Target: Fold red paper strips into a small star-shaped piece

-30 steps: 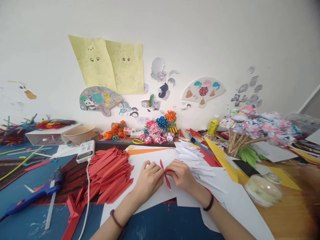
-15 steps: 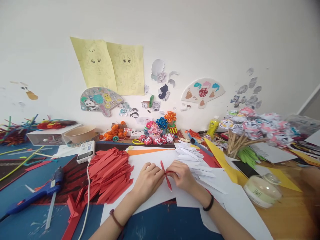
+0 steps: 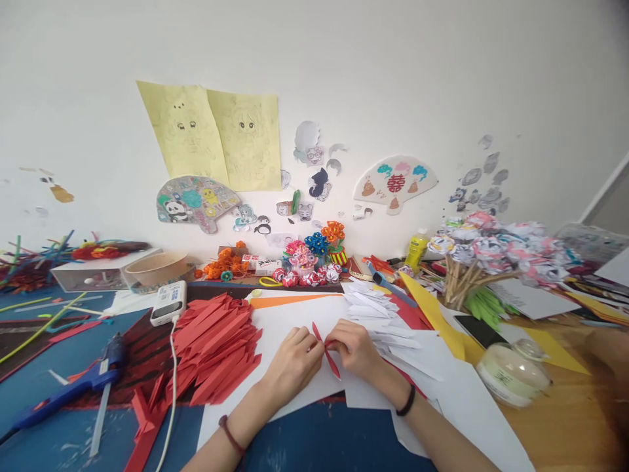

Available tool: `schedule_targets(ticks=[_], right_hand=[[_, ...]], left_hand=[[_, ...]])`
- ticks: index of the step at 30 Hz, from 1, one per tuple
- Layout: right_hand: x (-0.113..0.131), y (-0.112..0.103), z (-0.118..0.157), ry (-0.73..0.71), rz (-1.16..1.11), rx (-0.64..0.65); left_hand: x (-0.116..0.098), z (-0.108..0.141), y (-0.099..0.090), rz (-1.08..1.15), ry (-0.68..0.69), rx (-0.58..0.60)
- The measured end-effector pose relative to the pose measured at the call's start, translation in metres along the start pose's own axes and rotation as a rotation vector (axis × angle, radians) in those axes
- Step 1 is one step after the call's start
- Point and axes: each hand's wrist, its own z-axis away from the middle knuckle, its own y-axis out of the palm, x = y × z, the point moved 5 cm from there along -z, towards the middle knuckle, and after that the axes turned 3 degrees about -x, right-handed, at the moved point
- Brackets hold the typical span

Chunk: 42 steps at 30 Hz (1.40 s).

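Observation:
Between my two hands is a narrow folded strip of red paper, pointed at both ends and pinched in its middle. My left hand grips it from the left, fingers bent and closed. From the right, my right hand pinches it between thumb and forefinger. Both hands are just above white paper sheets. Left of them lies a heap of folded red paper pieces; a stack of folded white paper pieces lies beyond my right hand. My fingers hide the strip's middle.
A blue glue gun lies at left, near a white power bank with a cable. At right stand a glass jar, a dark phone and a bunch of paper flowers on sticks. A blurred hand shows at the far right edge.
Both hands keep hold of the red paper strip and shift only slightly. The whole view has moved a little, with the wall pictures lower in the frame.

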Motion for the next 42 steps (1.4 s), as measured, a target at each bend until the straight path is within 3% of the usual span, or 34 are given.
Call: schedule_targets(ticks=[5, 14, 21, 27, 35, 42], right_hand=[[-0.006, 0.004, 0.004, 0.01, -0.016, -0.028], [-0.006, -0.006, -0.004, -0.029, 0.127, -0.009], [-0.002, -0.01, -0.01, 0.033, 0.173, 0.002], [-0.002, -0.017, -0.011, 0.126, 0.204, -0.132], [0.003, -0.003, -0.01, 0.115, 0.12, 0.062], [-0.001, -0.004, -0.009, 0.117, 0.175, 0.07]], left_hand=[[0.0, 0.001, 0.003, -0.006, -0.018, 0.004], [0.012, -0.002, -0.002, 0.079, -0.277, 0.066], [0.016, 0.004, 0.002, -0.059, -0.272, 0.005], [0.014, 0.007, -0.002, -0.158, -0.274, -0.065], [0.015, 0.009, -0.004, -0.195, -0.319, -0.092], [0.01, 0.005, -0.007, -0.114, -0.303, -0.088]])
